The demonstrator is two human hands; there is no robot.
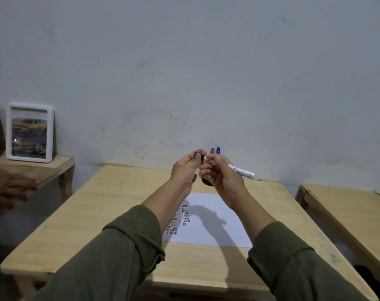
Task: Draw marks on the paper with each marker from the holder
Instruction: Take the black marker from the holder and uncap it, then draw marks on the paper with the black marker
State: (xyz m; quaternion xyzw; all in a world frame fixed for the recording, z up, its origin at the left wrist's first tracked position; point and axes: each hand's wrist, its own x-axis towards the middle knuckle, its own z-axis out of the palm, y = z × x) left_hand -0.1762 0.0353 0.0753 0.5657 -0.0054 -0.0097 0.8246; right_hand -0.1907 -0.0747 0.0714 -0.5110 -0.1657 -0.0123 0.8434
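Observation:
My right hand (223, 179) grips a white marker (242, 171) held level above the table, its barrel pointing right. At the marker's left end, my left hand (185, 170) pinches the black cap (198, 154). Whether the cap is on or off I cannot tell. Behind my hands stands the dark holder (206, 181), mostly hidden, with a red marker (212, 151) and a blue marker (218, 150) sticking up from it. The white paper (215, 222) lies on the wooden table (98, 213) below my hands, with columns of short dark and red dashes on its left part.
A framed picture (29, 132) stands on a low wooden shelf (43, 168) at the left. Another person's hand (9, 187) rests at the left edge. A second wooden table (347, 209) stands at the right. A grey wall runs behind.

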